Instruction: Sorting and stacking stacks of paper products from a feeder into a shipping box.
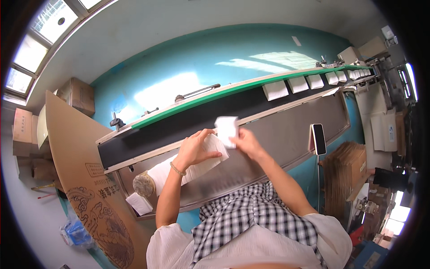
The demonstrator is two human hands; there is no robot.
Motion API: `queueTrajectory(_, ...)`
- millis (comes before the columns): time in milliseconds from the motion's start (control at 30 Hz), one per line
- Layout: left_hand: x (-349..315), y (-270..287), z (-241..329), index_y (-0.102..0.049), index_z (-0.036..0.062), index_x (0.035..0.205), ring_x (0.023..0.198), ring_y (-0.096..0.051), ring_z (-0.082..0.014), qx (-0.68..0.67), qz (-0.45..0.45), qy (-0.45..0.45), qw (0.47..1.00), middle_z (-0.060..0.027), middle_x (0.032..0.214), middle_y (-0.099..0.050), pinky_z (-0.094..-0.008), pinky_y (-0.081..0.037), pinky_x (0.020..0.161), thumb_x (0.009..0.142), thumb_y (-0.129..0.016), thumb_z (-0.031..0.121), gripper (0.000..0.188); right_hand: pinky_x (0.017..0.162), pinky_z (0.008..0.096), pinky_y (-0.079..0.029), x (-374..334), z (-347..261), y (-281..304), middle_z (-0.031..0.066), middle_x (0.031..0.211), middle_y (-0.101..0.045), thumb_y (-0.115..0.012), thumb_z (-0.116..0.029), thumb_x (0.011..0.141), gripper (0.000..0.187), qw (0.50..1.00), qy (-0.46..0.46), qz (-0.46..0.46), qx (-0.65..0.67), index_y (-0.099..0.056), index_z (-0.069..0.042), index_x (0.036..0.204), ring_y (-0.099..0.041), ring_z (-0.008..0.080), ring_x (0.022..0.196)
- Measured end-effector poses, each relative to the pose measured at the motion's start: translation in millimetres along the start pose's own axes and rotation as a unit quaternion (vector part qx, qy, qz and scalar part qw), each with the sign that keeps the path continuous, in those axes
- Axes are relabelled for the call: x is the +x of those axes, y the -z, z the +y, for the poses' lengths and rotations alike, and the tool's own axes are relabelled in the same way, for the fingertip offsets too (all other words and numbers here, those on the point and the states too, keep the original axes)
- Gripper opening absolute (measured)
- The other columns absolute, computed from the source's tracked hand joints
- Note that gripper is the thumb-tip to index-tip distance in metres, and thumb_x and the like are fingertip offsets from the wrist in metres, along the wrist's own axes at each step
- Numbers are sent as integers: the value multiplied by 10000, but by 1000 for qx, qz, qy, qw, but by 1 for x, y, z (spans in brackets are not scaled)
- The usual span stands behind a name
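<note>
The long conveyor [201, 117] runs along the far edge of the grey-brown worktop [286, 127], and its black surface carries a string of white stacks [275, 90], set apart near the middle and closer together toward its right end; those look like the part already done. What seems left lies on the worktop's left half: a long white paper row [199, 170], slanting from near the left edge up toward the conveyor, with a rounded, mottled object [144, 184] against its left end. Judging by that row's length, a good share remains, though no full count can be made. The left hand [194, 151] is cupped over the row's right end, thumb and fingers spread apart; how firmly it presses, I cannot tell. The right hand [247, 142], just beside it, has its fingers closed on one white stack [226, 129], held up near the conveyor's near edge and not yet among those on the belt. A loose white packet [139, 204] lies at the worktop's near left corner.
</note>
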State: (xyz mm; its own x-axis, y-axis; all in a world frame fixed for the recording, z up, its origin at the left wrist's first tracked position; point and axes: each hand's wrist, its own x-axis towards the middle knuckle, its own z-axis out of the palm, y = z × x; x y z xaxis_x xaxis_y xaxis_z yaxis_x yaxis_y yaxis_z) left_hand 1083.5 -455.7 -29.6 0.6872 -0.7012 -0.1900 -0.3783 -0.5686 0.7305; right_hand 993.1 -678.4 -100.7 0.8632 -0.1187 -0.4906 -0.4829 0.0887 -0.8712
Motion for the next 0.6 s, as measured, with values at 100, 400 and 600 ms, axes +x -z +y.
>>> queueTrajectory(100, -1, 4, 2, -568, 124, 1248, 1005, -672, -356, -6, 2, 4, 1000, -169, 1150, -672, -428, -536, 868, 659, -849, 525, 766, 683, 222, -528, 28, -18, 7, 46, 966, -690, -655, -274, 976, 309, 982, 5, 45, 184, -577, -38, 1159, -649, 105, 816)
queueTrajectory(400, -11, 9, -1, -563, 130, 1280, 1031, -670, -346, 27, 13, -29, 999, -155, 1188, -667, -427, -528, 876, 648, -846, 541, 805, 714, 282, -516, -18, -17, -41, 59, 983, -672, -691, -309, 949, 375, 998, -15, -12, 59, -621, -8, 1161, -615, 105, 844)
queueTrajectory(600, -15, 6, -8, -579, 129, 1238, 1000, -671, -355, 16, 14, -9, 1000, -148, 1170, -669, -431, -529, 880, 661, -842, 526, 748, 647, 264, -539, 5, -13, -10, 63, 932, -684, -682, -211, 948, 290, 999, -29, -17, 8, -613, -5, 1141, -665, 133, 787)
